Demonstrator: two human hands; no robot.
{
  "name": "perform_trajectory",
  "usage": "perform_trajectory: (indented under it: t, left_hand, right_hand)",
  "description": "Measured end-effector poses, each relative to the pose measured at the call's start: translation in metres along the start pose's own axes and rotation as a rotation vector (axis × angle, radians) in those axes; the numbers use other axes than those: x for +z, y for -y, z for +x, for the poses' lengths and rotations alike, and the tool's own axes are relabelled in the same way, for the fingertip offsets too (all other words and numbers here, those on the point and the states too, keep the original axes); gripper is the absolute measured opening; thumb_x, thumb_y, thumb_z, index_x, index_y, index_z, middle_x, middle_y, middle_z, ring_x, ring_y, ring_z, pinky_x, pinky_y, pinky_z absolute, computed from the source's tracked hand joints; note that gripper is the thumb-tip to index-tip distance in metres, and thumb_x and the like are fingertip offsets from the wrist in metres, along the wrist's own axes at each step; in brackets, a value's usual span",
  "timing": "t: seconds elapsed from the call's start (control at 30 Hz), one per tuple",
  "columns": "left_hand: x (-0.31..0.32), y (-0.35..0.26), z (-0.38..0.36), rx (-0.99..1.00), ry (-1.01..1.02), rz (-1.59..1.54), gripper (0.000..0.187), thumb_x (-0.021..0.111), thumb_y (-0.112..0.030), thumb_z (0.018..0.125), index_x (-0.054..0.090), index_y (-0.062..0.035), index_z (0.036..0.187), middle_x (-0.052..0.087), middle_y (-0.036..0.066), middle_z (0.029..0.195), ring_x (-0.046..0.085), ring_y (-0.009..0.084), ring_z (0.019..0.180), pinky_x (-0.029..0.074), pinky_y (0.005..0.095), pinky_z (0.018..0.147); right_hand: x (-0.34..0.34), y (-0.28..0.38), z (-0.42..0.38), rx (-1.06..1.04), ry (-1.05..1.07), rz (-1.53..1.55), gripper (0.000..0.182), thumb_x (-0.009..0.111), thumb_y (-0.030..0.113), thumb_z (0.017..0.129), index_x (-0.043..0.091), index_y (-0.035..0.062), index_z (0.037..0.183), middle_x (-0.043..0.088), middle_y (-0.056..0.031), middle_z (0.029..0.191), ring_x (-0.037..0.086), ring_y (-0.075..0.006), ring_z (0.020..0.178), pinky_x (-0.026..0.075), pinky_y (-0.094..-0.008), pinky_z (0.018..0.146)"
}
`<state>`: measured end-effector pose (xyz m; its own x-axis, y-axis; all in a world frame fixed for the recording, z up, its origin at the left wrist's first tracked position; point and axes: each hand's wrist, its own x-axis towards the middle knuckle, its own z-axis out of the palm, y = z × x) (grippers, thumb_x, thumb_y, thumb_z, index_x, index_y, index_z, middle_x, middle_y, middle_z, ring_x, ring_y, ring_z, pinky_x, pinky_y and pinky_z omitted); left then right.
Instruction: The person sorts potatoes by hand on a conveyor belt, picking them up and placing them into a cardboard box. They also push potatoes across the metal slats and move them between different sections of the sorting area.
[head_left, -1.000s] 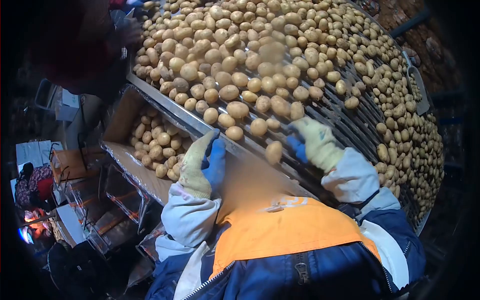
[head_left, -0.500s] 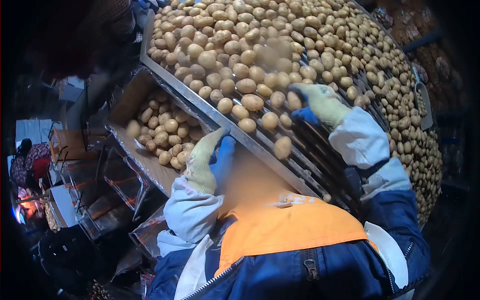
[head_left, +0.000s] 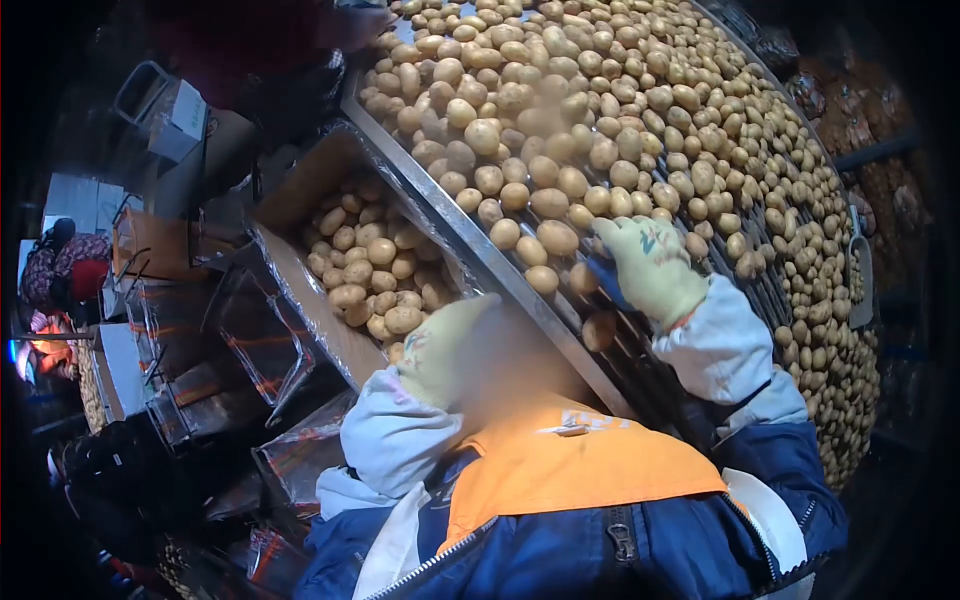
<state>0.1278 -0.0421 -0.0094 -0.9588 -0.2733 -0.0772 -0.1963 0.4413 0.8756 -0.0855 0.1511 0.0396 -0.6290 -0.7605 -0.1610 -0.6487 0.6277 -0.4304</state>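
My right hand (head_left: pixel 650 265), in a pale yellow glove with a blue palm, is over the slatted conveyor (head_left: pixel 650 372). Its fingers are bent but apart from the thumb side, and their tips touch the potatoes (head_left: pixel 557 238). A loose potato (head_left: pixel 583 278) sits right by the blue palm, with another potato (head_left: pixel 599 330) just below. My left hand (head_left: pixel 440 350), gloved alike, is by the near corner of a carton (head_left: pixel 300 300) of potatoes. One finger stretches toward the metal rail (head_left: pixel 520 290); a blurred patch hides the rest.
Potatoes cover most of the conveyor, up to its far edge. A scoop (head_left: pixel 860 275) lies at the right edge. Another person's dark clothing (head_left: pixel 250 50) is at upper left. Wire racks (head_left: pixel 260 340) and a white box (head_left: pixel 178 120) stand at left.
The view has shifted, and the carton shows farther right. My right hand has curled its fingers down and come nearer the rail. My left hand has turned, its back now facing up.
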Motion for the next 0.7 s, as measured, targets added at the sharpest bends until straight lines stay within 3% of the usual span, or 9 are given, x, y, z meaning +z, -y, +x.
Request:
perform_trajectory:
  t: [0.13,0.27,0.4,0.47,0.53,0.57,0.6,0.67,0.7]
  left_hand:
    - [0.005,0.024,0.014,0.096,-0.124,-0.048,0.029,0.07,-0.015,0.099,0.07,-0.0057,0.126,0.075,0.014,0.105,0.074,0.0189,0.088,0.059,0.034,0.075]
    - [-0.007,-0.018,0.018,-0.017,0.008,-0.051,0.029,0.068,-0.015,0.099,0.069,-0.0037,0.126,0.075,0.014,0.103,0.073,0.021,0.084,0.058,0.0357,0.072]
    - [-0.021,-0.019,0.026,0.07,0.032,0.088,0.03,0.068,-0.016,0.098,0.069,-0.0029,0.126,0.075,0.016,0.104,0.073,0.0261,0.087,0.057,0.0366,0.076]
    - [-0.023,-0.021,0.032,0.035,0.081,0.168,0.031,0.068,-0.017,0.097,0.069,-0.003,0.126,0.074,0.018,0.107,0.073,0.0277,0.09,0.057,0.0361,0.079]
    - [-0.004,-0.006,0.028,-0.131,0.093,0.123,0.031,0.068,-0.017,0.097,0.069,-0.0031,0.125,0.074,0.019,0.107,0.073,0.0286,0.09,0.057,0.0364,0.08]
    - [0.008,0.01,0.024,-0.297,0.103,0.076,0.031,0.067,-0.017,0.097,0.069,-0.0032,0.125,0.074,0.019,0.107,0.073,0.0294,0.09,0.058,0.0367,0.08]
    - [0.018,0.04,0.021,-0.043,0.077,0.254,0.031,0.066,-0.018,0.097,0.068,-0.0033,0.125,0.073,0.019,0.103,0.072,0.0324,0.088,0.057,0.0401,0.078]
    - [-0.002,0.003,0.048,0.079,0.362,0.134,0.032,0.066,-0.018,0.096,0.068,-0.0029,0.125,0.073,0.019,0.097,0.072,0.0352,0.086,0.057,0.0436,0.078]
    - [0.001,-0.003,0.038,0.096,0.134,-0.023,0.032,0.065,-0.018,0.098,0.067,-0.002,0.125,0.072,0.02,0.094,0.071,0.0362,0.085,0.056,0.0444,0.077]
  right_hand:
    - [0.038,0.008,0.024,-0.233,-0.085,-0.402,0.033,0.072,0.023,0.084,0.064,0.014,0.115,0.07,-0.0149,0.106,0.068,-0.0334,0.099,0.051,-0.0476,0.085]
    - [0.064,-0.009,0.051,-0.123,0.062,-0.325,0.041,0.073,0.022,0.084,0.064,0.0136,0.123,0.069,-0.0168,0.112,0.068,-0.0339,0.102,0.052,-0.0478,0.085]
    - [0.021,0.004,0.053,0.142,0.214,0.287,0.06,0.078,0.03,0.088,0.058,0.015,0.142,0.07,-0.018,0.118,0.07,-0.0362,0.105,0.056,-0.0455,0.087]
    - [0.023,0.022,0.063,0.27,-0.104,0.758,0.062,0.077,0.036,0.09,0.056,0.011,0.143,0.07,-0.0186,0.119,0.071,-0.0326,0.101,0.057,-0.0433,0.086]
    - [0.038,0.042,0.082,-0.014,0.035,1.02,0.073,0.075,0.042,0.093,0.048,-0.0006,0.146,0.069,-0.0203,0.12,0.071,-0.0299,0.102,0.057,-0.0394,0.086]
    - [0.039,0.053,0.093,-0.119,-0.067,0.831,0.069,0.073,0.042,0.094,0.05,0.0006,0.144,0.069,-0.0204,0.119,0.071,-0.0331,0.102,0.057,-0.0423,0.085]
    - [0.038,0.059,0.106,-0.218,-0.167,0.638,0.066,0.071,0.043,0.095,0.051,0.0017,0.143,0.069,-0.0205,0.119,0.07,-0.0362,0.101,0.057,-0.0452,0.084]
    - [0.032,0.057,0.144,-0.245,-0.312,0.301,0.056,0.068,0.04,0.096,0.055,0.0049,0.138,0.068,-0.0204,0.122,0.068,-0.0403,0.103,0.053,-0.0511,0.089]
    - [0.028,0.046,0.162,-0.393,-0.363,-0.068,0.047,0.069,0.032,0.092,0.06,0.009,0.132,0.066,-0.0177,0.125,0.065,-0.0366,0.11,0.048,-0.0495,0.095]
